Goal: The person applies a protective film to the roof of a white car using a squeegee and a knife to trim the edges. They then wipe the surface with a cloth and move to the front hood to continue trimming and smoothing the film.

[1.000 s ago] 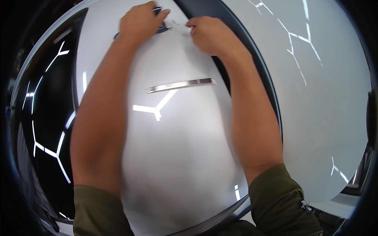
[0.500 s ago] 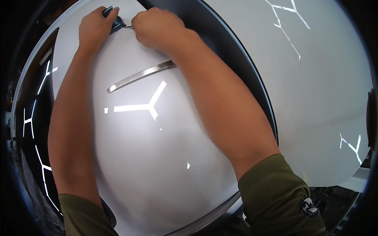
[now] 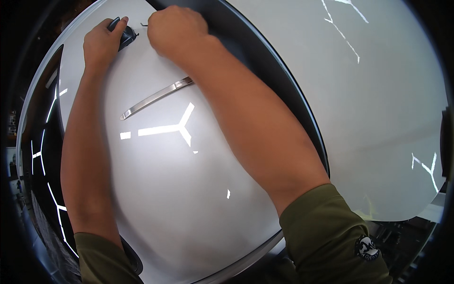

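Near the top of a glossy white panel [image 3: 175, 189], my left hand [image 3: 103, 42] is closed on a dark piece [image 3: 126, 37] with a glossy edge; its thumb points up along it. My right hand [image 3: 172, 29] is curled into a fist just right of that, with a thin dark hooked tip [image 3: 144, 24] poking out on its left, so it seems to hold a small tool whose body is hidden. A flat silver bar [image 3: 151, 98] lies diagonally on the panel below both hands, its right end partly behind my right forearm.
A glossy black panel [image 3: 47, 156] with light reflections borders the left side. A dark recessed strip [image 3: 260, 66] runs down the right of the panel, and beyond it is a large white glossy surface [image 3: 388, 113]. Dark, unclear items show at the rims.
Both hands and the panel features have shifted left in the view since a second ago. Over the last half second my right hand moved slightly away from the dark piece, exposing the hooked tip.
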The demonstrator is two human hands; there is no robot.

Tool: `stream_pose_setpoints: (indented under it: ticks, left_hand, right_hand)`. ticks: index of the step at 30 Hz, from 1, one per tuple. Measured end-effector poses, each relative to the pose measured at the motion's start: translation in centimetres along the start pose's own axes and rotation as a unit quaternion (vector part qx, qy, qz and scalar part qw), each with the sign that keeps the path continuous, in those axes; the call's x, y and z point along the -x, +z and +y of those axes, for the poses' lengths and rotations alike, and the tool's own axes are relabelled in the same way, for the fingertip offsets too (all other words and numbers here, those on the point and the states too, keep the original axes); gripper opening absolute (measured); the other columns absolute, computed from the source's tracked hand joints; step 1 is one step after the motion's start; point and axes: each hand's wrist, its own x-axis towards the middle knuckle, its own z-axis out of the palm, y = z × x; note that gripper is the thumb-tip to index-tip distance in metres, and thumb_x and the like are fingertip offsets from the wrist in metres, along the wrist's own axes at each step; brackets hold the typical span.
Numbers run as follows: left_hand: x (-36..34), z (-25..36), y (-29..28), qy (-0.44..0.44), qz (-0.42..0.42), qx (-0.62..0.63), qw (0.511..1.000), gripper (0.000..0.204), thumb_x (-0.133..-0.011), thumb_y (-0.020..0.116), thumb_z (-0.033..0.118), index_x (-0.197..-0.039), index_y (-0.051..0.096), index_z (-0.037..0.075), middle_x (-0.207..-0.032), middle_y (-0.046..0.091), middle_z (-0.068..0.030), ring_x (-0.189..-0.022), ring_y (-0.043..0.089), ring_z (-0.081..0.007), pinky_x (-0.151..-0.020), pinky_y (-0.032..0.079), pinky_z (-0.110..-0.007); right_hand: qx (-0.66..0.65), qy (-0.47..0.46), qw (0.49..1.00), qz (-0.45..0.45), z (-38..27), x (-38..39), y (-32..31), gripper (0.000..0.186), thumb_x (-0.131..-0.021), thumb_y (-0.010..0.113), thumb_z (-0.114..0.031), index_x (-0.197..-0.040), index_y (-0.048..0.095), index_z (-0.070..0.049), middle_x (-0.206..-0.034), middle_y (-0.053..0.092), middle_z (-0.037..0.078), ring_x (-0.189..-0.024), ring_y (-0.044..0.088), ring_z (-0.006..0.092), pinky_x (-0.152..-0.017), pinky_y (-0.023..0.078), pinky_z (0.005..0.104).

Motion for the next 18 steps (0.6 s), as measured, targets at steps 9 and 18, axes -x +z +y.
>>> stream_pose_setpoints:
  ticks: [9,18]
  left_hand:
    - [-0.4,-0.1,0.6,0.007,0.023,0.001,1.000,0.057,-0.086,0.057,0.059,-0.102,0.072,0.007,-0.080,0.071,-0.0136,-0.080,0.068,-0.0300,-0.079,0.052,-0.038]
    - [-0.3,0.2,0.3,0.023,0.035,-0.004,0.999,0.056,-0.086,0.058,0.059,-0.100,0.073,0.008,-0.082,0.071,-0.0149,-0.082,0.069,-0.0316,-0.080,0.052,-0.039]
  right_hand:
    - [0.008,-0.028,0.999,-0.044,0.1,-0.1,0.9,0.021,-0.083,0.059,-0.009,-0.096,0.075,-0.009,-0.098,0.072,0.012,-0.095,0.070,0.0273,-0.080,0.055,0.0368]
    - [0.005,-0.035,0.998,-0.052,-0.2,-0.7,1.6,0.021,-0.085,0.058,-0.009,-0.095,0.075,-0.009,-0.097,0.072,0.012,-0.095,0.070,0.0271,-0.077,0.056,0.0373]
